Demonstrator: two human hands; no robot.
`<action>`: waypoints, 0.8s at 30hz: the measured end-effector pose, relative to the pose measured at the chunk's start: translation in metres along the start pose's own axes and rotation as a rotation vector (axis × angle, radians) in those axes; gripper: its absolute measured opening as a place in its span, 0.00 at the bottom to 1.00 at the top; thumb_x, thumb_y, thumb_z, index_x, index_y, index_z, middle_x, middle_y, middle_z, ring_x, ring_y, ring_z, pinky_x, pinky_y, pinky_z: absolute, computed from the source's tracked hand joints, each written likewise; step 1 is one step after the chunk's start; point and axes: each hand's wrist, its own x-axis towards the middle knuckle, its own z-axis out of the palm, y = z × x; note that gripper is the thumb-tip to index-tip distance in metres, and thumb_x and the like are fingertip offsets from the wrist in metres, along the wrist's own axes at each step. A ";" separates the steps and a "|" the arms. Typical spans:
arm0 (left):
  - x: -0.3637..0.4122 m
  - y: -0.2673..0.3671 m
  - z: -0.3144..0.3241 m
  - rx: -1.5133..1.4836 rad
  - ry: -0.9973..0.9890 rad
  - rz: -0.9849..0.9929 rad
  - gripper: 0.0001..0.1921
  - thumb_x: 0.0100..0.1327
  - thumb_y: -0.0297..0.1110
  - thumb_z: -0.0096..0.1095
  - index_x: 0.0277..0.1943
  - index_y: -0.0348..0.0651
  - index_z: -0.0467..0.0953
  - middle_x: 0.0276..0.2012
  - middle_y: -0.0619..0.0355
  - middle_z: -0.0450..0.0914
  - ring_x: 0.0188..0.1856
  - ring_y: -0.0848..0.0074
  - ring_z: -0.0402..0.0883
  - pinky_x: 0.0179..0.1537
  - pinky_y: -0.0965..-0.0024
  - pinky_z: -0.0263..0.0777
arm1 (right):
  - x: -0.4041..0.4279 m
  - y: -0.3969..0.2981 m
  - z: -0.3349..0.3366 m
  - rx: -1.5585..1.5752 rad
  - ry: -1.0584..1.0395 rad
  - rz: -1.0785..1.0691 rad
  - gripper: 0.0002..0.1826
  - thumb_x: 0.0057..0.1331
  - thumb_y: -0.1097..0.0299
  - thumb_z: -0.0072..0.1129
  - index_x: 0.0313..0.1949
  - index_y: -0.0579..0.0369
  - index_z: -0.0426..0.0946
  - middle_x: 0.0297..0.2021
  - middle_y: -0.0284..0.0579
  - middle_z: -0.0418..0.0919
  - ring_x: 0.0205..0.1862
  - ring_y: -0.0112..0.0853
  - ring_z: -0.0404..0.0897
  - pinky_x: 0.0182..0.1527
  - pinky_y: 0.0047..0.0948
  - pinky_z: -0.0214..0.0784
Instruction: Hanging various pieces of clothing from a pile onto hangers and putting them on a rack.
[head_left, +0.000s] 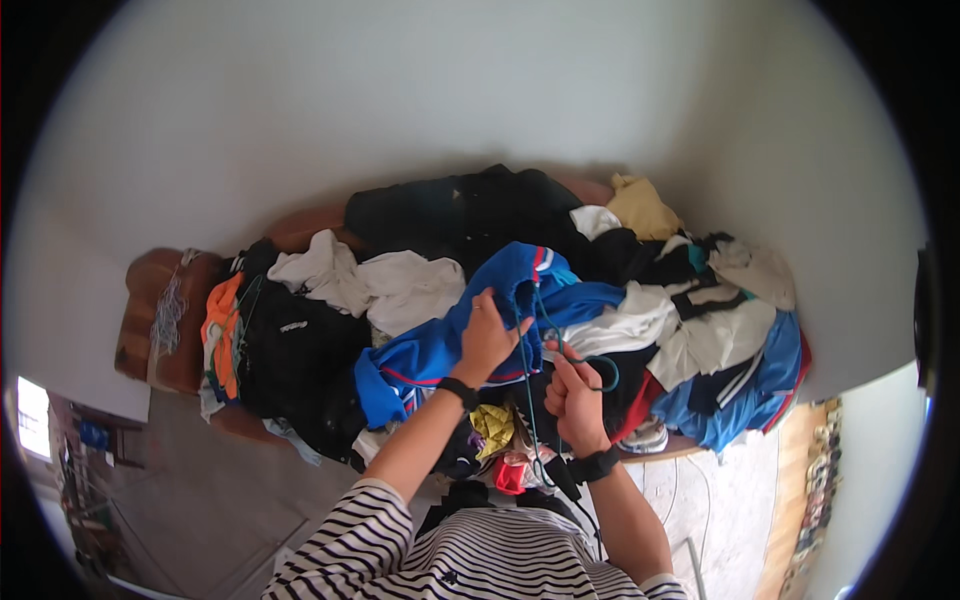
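Observation:
Before me a blue sports jacket (427, 345) with red and white stripes lies over the clothes pile, its ribbed hem gathered into an opening. My left hand (487, 337) grips the jacket beside this opening, thumb towards the hanger; some of its fingers are hidden. In my right hand (576, 397) is a teal wire hanger (528, 397), held close to its hook (611, 373). One end of the hanger reaches up into the jacket's opening, and the other hangs down near my waist.
A brown sofa (139, 322) carries heaped clothes, including a black garment (300, 367), white cloth (412, 281) and a light-blue garment (780, 367). Thin wire hangers or cords (169, 315) lie on its left arm. A wall (450, 90) stands behind. Shoes (817, 480) line the floor at right.

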 end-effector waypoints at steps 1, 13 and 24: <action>0.003 0.004 0.005 0.042 0.060 -0.035 0.34 0.61 0.50 0.67 0.59 0.33 0.64 0.51 0.39 0.74 0.52 0.43 0.77 0.47 0.50 0.76 | -0.003 0.001 0.001 0.004 -0.018 -0.011 0.12 0.76 0.69 0.47 0.55 0.53 0.73 0.16 0.23 0.50 0.13 0.14 0.46 0.17 0.20 0.37; -0.113 -0.078 0.003 0.257 -0.150 -0.227 0.16 0.56 0.24 0.61 0.48 0.33 0.70 0.45 0.40 0.72 0.50 0.45 0.74 0.47 0.52 0.75 | 0.039 0.012 0.000 0.110 0.188 -0.260 0.10 0.75 0.68 0.49 0.52 0.52 0.75 0.15 0.22 0.49 0.13 0.15 0.46 0.16 0.21 0.37; -0.207 0.023 -0.069 -0.136 -0.360 -0.224 0.21 0.57 0.24 0.60 0.53 0.27 0.65 0.48 0.33 0.70 0.45 0.39 0.76 0.47 0.50 0.73 | 0.111 0.074 -0.020 0.191 0.405 -0.264 0.04 0.75 0.67 0.51 0.46 0.44 0.75 0.14 0.24 0.53 0.12 0.16 0.50 0.14 0.22 0.40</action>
